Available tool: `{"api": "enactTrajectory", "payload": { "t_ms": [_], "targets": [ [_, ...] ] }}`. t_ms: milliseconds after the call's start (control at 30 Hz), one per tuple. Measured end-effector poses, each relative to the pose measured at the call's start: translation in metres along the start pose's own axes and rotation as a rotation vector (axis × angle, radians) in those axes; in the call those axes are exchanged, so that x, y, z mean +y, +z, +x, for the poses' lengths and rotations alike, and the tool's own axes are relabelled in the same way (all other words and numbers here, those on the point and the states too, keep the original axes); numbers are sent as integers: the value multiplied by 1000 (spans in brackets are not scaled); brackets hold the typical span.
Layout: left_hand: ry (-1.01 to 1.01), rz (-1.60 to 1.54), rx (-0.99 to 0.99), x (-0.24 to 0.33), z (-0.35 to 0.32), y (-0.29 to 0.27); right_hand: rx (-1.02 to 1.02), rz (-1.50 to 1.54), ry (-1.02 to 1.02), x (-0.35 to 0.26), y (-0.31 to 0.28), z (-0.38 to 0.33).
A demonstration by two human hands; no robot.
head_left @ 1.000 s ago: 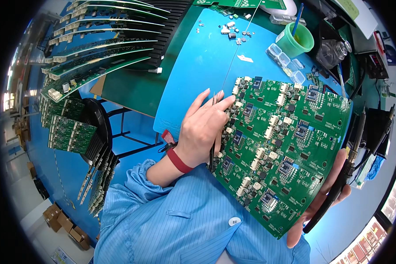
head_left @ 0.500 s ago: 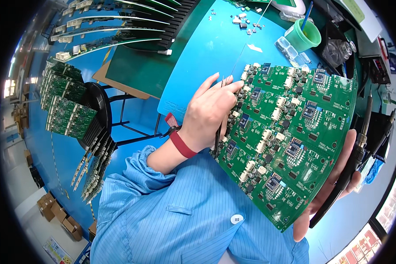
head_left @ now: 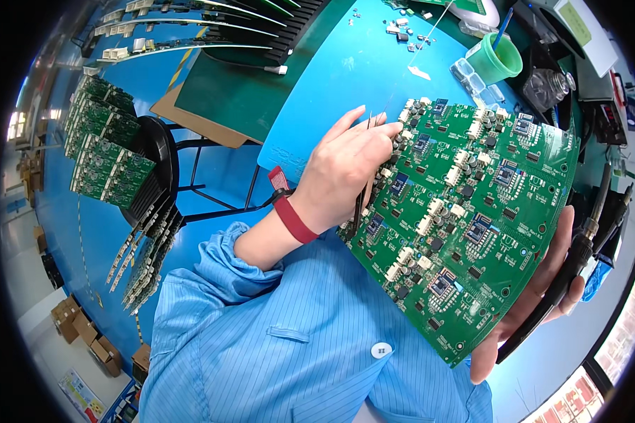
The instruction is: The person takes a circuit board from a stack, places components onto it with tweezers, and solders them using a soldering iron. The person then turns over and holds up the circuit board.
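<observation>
A large green circuit board panel [head_left: 466, 176], crowded with white connectors, capacitors and small blue modules, is held tilted in front of my chest. My left hand [head_left: 349, 166] is closed on dark tweezers [head_left: 358, 211] at the board's left edge, its fingertips touching or very near the parts there. A red strap [head_left: 294, 219] circles that wrist. My right hand [head_left: 543, 289] supports the board from its right edge, fingers partly hidden behind it. Across those fingers lies a soldering iron [head_left: 552, 289] with a black handle and metal barrel pointing up.
Behind the board is a blue mat [head_left: 331, 84] with loose small components [head_left: 402, 32], a green cup [head_left: 494, 60] and a clear compartment box [head_left: 476, 83]. Black racks of boards stand at upper left, and more boards [head_left: 109, 176] rest on a black stool [head_left: 159, 162].
The whole scene has shifted slightly in view, with the mat and board a little further right. Both hands keep their holds; the left hand's pose on the tweezers is nearly the same.
</observation>
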State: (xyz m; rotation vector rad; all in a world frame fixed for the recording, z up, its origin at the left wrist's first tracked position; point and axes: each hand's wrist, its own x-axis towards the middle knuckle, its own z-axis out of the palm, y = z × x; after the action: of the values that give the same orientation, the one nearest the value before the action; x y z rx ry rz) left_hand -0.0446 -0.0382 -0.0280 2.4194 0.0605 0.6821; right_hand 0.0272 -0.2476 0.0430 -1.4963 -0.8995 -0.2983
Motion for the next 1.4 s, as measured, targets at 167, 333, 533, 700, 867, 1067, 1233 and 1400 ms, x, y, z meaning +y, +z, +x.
{"api": "enactTrajectory", "payload": {
  "t_ms": [167,333,533,700,867,1067,1233,1400],
  "targets": [
    [71,-53,-50,-7,6,-4,-54,7,-194,5,-3,-5],
    [106,-116,-96,-12,7,-6,117,-65,-135,-5,9,-13],
    [89,-157,-113,-16,6,-3,76,-61,-234,4,3,-9],
    [88,-161,-101,-16,6,-4,48,-136,-271,4,1,-4],
    [84,-153,-102,-16,6,-3,83,-186,-293,5,2,-3],
    [88,-161,-127,-18,6,-3,-25,-140,-229,6,-9,-6],
    [83,-177,-94,-19,6,-1,39,-129,-304,9,-4,0],
    [-12,-361,-127,-22,11,-7,122,-110,-447,22,5,21]
  ]
}}
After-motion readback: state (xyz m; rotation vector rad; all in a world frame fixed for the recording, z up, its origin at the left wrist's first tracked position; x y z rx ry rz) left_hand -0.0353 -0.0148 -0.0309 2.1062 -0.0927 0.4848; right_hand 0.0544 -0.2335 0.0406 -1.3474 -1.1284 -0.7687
